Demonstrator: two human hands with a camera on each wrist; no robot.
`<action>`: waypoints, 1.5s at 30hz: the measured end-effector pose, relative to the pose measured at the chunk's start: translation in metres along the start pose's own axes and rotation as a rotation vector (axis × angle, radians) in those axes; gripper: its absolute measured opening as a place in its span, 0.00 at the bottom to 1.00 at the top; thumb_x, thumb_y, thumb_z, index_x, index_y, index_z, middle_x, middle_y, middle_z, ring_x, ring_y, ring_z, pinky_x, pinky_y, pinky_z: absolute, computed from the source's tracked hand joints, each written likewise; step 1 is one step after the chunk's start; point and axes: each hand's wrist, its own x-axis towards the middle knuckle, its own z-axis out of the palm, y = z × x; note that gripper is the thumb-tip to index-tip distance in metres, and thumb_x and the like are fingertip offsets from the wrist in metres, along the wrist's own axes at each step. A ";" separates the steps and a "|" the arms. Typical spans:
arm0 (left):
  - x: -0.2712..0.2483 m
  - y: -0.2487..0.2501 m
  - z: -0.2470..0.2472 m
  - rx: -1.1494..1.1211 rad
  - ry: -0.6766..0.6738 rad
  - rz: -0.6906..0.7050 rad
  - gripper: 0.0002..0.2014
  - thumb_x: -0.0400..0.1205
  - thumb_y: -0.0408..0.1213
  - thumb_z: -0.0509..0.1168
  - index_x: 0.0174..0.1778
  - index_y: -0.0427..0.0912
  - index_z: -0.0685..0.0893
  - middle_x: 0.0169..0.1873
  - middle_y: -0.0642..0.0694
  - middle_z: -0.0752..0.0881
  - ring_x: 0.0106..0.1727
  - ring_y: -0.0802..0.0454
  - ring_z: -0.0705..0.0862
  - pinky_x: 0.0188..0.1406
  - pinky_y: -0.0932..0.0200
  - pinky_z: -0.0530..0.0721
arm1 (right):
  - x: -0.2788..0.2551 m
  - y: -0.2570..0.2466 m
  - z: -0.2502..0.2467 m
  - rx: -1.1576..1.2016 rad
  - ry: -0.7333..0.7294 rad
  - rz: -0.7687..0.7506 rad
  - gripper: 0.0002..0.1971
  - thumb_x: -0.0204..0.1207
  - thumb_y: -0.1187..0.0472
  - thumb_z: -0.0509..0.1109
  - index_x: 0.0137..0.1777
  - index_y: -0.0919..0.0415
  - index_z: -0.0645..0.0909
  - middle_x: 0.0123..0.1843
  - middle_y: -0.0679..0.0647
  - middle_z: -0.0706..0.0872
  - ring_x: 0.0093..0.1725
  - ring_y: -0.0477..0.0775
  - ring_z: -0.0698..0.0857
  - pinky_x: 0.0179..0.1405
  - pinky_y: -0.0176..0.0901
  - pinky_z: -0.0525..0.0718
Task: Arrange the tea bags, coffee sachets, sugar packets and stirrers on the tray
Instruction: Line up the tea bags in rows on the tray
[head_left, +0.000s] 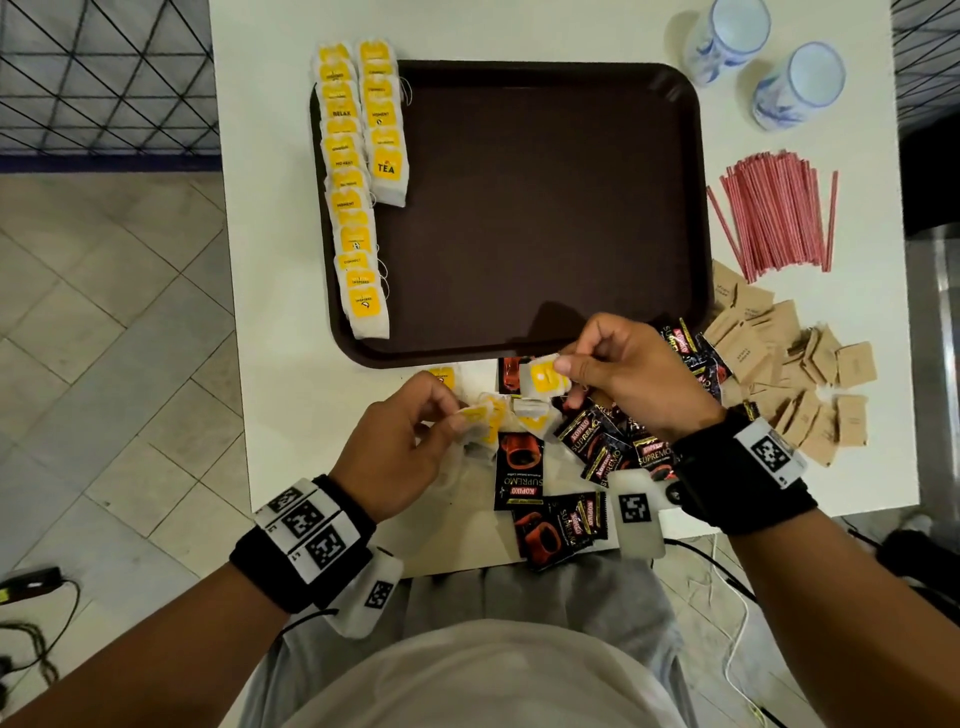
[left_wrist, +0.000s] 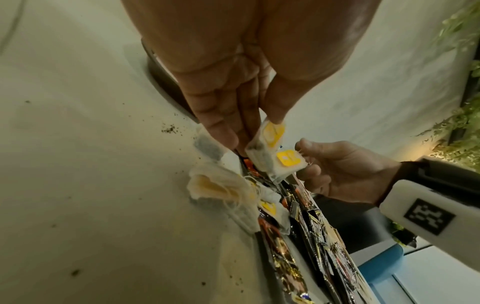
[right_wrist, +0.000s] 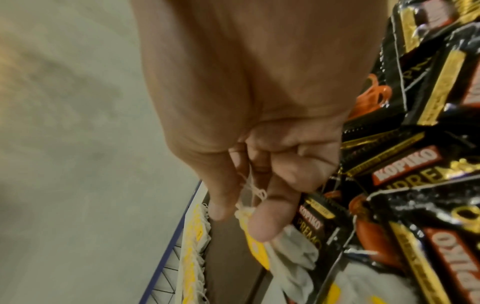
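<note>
A dark brown tray (head_left: 545, 208) lies on the white table, with two rows of yellow-tagged tea bags (head_left: 356, 208) along its left side. Just in front of the tray my left hand (head_left: 410, 436) pinches a tea bag (head_left: 480, 418) between thumb and fingers; the same tea bag (left_wrist: 270, 135) shows in the left wrist view. My right hand (head_left: 618, 374) pinches another tea bag (head_left: 543, 376) by its yellow tag (right_wrist: 257, 248). Several more loose tea bags (left_wrist: 215, 187) lie under the hands among black coffee sachets (head_left: 519, 467).
Red stirrers (head_left: 774, 213) lie in a bundle right of the tray, brown sugar packets (head_left: 789, 374) below them. Two glasses (head_left: 800, 83) stand at the far right corner. Coffee sachets (right_wrist: 405, 164) spread to the table's front edge. Tea crumbs dot the table.
</note>
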 end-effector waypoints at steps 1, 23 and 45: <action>0.000 0.001 0.000 0.001 0.024 0.008 0.07 0.81 0.36 0.69 0.42 0.49 0.77 0.34 0.62 0.86 0.37 0.62 0.85 0.36 0.69 0.79 | 0.002 0.003 -0.002 -0.009 0.029 0.004 0.11 0.78 0.69 0.75 0.40 0.63 0.74 0.40 0.72 0.87 0.27 0.58 0.87 0.18 0.37 0.73; 0.018 0.005 -0.013 -0.007 0.104 0.167 0.12 0.80 0.25 0.69 0.47 0.48 0.90 0.45 0.56 0.90 0.46 0.59 0.88 0.46 0.68 0.82 | -0.016 -0.005 0.005 -0.210 0.000 -0.121 0.03 0.75 0.66 0.79 0.42 0.59 0.87 0.38 0.55 0.91 0.35 0.59 0.86 0.38 0.48 0.83; 0.161 0.049 -0.110 0.584 -0.003 0.107 0.10 0.80 0.34 0.68 0.50 0.55 0.86 0.48 0.57 0.80 0.45 0.57 0.80 0.51 0.63 0.74 | 0.088 -0.041 0.036 -0.199 0.028 -0.270 0.05 0.77 0.68 0.75 0.44 0.59 0.84 0.31 0.50 0.87 0.29 0.46 0.84 0.31 0.38 0.81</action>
